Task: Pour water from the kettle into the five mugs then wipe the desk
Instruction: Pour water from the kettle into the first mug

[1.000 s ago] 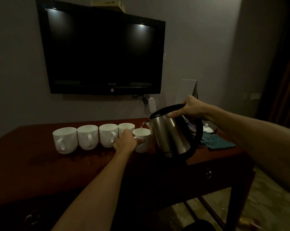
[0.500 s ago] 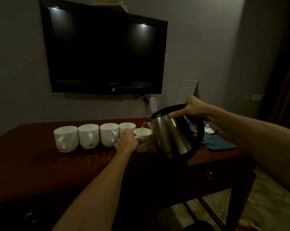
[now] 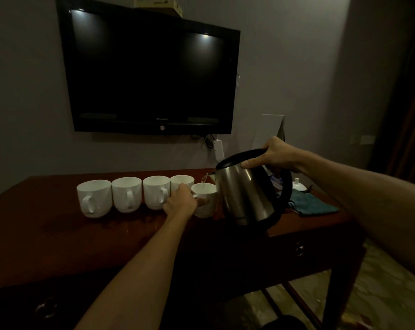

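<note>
Several white mugs stand in a row on the dark wooden desk. My left hand grips the rightmost mug by its handle side. My right hand holds the black handle of the steel kettle, which is tilted left above the desk. A thin stream of water falls from its spout into the rightmost mug. The neighbouring mug is partly hidden behind my left hand. A teal cloth lies on the desk to the right of the kettle.
A black TV hangs on the wall above the desk. A white power strip dangles below it. A small white lid and a white card stand sit at the desk's back right. Floor lies to the right.
Both hands keep their grips and the kettle stays tilted, still pouring into the rightmost mug. Only the view has shifted slightly.
</note>
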`<state>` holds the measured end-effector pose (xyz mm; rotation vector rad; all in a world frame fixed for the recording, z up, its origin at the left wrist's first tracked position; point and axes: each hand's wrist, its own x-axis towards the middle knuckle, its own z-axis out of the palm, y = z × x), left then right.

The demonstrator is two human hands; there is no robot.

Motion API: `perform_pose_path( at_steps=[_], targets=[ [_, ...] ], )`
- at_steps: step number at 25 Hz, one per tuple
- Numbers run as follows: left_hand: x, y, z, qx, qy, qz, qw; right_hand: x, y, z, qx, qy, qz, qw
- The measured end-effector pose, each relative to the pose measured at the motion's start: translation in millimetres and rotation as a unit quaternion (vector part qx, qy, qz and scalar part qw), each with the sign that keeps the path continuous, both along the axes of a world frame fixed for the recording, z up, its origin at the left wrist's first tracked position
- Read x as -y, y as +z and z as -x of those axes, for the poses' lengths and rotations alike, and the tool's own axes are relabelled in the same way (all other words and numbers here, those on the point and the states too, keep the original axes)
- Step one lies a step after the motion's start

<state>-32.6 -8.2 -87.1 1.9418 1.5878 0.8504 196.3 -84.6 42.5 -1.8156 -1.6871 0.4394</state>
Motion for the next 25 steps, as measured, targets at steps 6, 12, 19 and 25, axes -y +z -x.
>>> perform_pose_path(
  at_steps=[6,12,19,25],
  targets=[
    [3,1,0,0.006,0.006,0.000,1.000,1,1,-1,0.004,0.002,0.002,1.000],
    [8,5,0,-0.002,0.008,-0.007,1.000,0,0,-1,0.003,-0.002,0.003,1.000],
    [12,6,0,0.007,0.016,-0.004,1.000,-4,3,0,0.022,0.006,0.004,1.000],
    [10,5,1,0.004,0.012,-0.006,1.000,-5,2,0,0.024,0.005,0.007,1.000]
  ],
)
